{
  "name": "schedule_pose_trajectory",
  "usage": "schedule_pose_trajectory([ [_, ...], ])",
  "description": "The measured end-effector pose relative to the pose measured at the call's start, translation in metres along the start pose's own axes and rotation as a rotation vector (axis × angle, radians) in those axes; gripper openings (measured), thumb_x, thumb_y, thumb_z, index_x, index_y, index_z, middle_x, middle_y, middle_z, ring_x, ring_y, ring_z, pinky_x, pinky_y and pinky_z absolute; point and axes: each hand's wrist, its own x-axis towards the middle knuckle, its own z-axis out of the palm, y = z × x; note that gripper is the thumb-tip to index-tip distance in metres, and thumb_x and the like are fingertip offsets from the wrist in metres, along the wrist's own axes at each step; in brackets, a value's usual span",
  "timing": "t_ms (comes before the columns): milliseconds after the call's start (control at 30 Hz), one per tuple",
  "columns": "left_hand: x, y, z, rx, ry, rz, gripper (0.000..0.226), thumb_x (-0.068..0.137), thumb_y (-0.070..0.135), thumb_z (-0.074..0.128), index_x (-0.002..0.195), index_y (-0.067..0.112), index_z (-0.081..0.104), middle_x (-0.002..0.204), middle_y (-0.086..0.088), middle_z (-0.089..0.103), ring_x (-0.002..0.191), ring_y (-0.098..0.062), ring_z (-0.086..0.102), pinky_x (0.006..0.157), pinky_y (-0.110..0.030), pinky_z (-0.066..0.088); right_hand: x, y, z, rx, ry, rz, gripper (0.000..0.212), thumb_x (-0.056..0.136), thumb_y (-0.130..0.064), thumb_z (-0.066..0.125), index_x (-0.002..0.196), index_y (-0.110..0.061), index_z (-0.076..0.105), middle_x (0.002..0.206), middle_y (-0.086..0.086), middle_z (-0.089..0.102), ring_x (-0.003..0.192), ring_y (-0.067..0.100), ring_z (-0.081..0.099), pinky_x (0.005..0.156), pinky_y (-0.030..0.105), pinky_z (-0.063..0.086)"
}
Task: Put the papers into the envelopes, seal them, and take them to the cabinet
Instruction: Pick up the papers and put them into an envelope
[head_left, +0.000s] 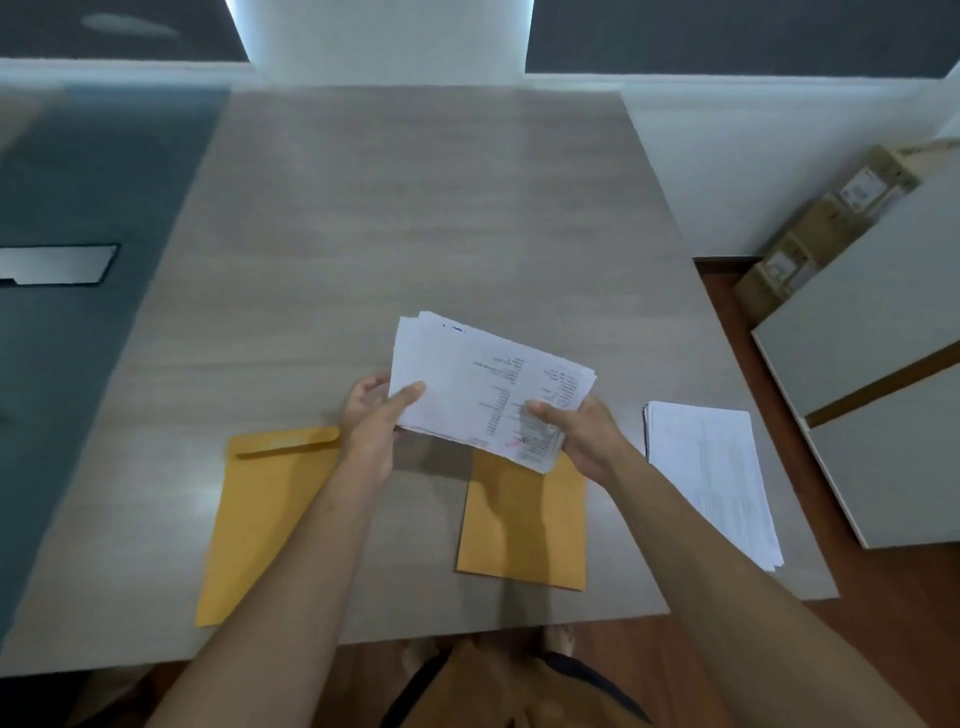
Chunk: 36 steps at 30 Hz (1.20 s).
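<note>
A stack of printed white papers (483, 379) is held above the table by both hands. My left hand (371, 426) grips its left edge, thumb on top. My right hand (582, 436) grips its near right corner. Under the stack lies a tan envelope (522, 525), flat on the table, its top end hidden by the papers. A second tan envelope (265, 514) lies to the left with its flap folded down. Another pile of white papers (711, 473) rests on the table at the right.
The grey wood-grain table (395, 218) extends far ahead; its near edge is just before my body. A white cabinet (878, 364) stands at the right on a brown floor, with cardboard boxes (821, 228) behind it. A blue-grey surface lies left.
</note>
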Motion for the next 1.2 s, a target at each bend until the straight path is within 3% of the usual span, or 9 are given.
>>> schedule_pose_trajectory([
  [100,-0.002,0.005,-0.008,0.345,-0.156,0.043,0.043,0.070,0.002,0.085,0.106,0.011,0.063,0.105,-0.009,0.073,0.094,-0.024,0.071,0.082,-0.039,0.058,-0.006,-0.009,-0.016,-0.153,0.027,-0.042,0.037,0.082,-0.005,0.076,0.117,-0.002,0.067,0.113,0.011,0.073,0.103,0.028,0.070,0.095,0.052,0.053],
  [200,-0.012,0.004,0.002,0.522,-0.238,0.081,0.034,0.074,-0.006,0.077,0.100,0.012,0.067,0.089,-0.002,0.070,0.078,-0.016,0.067,0.065,-0.025,0.055,-0.014,-0.015,-0.028,-0.289,0.037,-0.068,0.033,0.083,-0.008,0.076,0.115,-0.003,0.069,0.111,0.009,0.074,0.100,0.023,0.072,0.092,0.043,0.056],
  [333,-0.023,-0.014,0.022,0.541,-0.262,0.086,0.037,0.073,-0.019,0.067,0.078,0.018,0.059,0.072,-0.001,0.059,0.060,-0.006,0.058,0.051,-0.018,0.047,-0.024,-0.013,-0.047,-0.350,0.079,-0.098,0.030,0.082,-0.012,0.078,0.110,-0.007,0.072,0.104,0.004,0.076,0.098,0.018,0.072,0.089,0.034,0.058],
  [467,-0.028,-0.044,0.029,0.521,-0.257,-0.041,0.045,0.066,-0.015,0.076,0.089,0.023,0.065,0.093,-0.007,0.069,0.086,-0.025,0.067,0.070,-0.040,0.060,-0.028,0.013,-0.064,-0.394,0.179,-0.023,0.049,0.060,-0.030,0.094,0.103,-0.014,0.075,0.097,0.000,0.077,0.092,0.017,0.073,0.089,0.040,0.058],
  [533,-0.030,-0.054,0.033,0.476,-0.215,-0.108,0.049,0.062,-0.013,0.080,0.092,0.024,0.067,0.099,-0.009,0.070,0.092,-0.029,0.068,0.077,-0.049,0.060,-0.031,0.024,-0.064,-0.364,0.202,0.007,0.053,0.057,-0.028,0.095,0.103,-0.013,0.074,0.098,0.000,0.077,0.091,0.018,0.074,0.087,0.042,0.059],
  [733,-0.034,-0.065,0.048,0.462,-0.132,-0.167,0.045,0.062,-0.014,0.079,0.091,0.018,0.065,0.093,-0.004,0.069,0.091,-0.027,0.068,0.080,-0.046,0.059,-0.031,0.035,-0.060,-0.232,0.225,0.025,0.056,0.053,-0.025,0.096,0.103,-0.012,0.074,0.098,0.002,0.077,0.095,0.020,0.073,0.093,0.042,0.056],
  [933,-0.032,-0.059,0.056,0.480,-0.164,-0.053,0.046,0.064,-0.017,0.075,0.084,0.023,0.065,0.086,0.000,0.068,0.081,-0.017,0.066,0.073,-0.031,0.057,-0.028,0.027,-0.064,-0.278,0.265,-0.024,0.060,0.054,-0.028,0.096,0.106,-0.010,0.072,0.102,0.006,0.075,0.100,0.026,0.070,0.089,0.042,0.058],
  [1100,-0.038,-0.070,0.056,0.537,-0.143,-0.124,0.045,0.066,-0.018,0.070,0.089,0.020,0.067,0.089,-0.007,0.068,0.084,-0.025,0.067,0.077,-0.047,0.060,-0.035,0.039,-0.062,-0.330,0.269,0.001,0.048,0.056,-0.026,0.095,0.095,-0.022,0.068,0.097,-0.001,0.072,0.095,0.018,0.067,0.094,0.041,0.055],
  [1200,-0.039,-0.068,0.056,0.517,-0.149,-0.070,0.045,0.067,-0.020,0.067,0.093,0.016,0.068,0.088,-0.003,0.069,0.084,-0.019,0.066,0.073,-0.036,0.060,-0.037,0.033,-0.062,-0.310,0.272,-0.017,0.047,0.058,-0.020,0.094,0.096,-0.019,0.068,0.098,0.000,0.071,0.095,0.017,0.066,0.090,0.037,0.056],
])
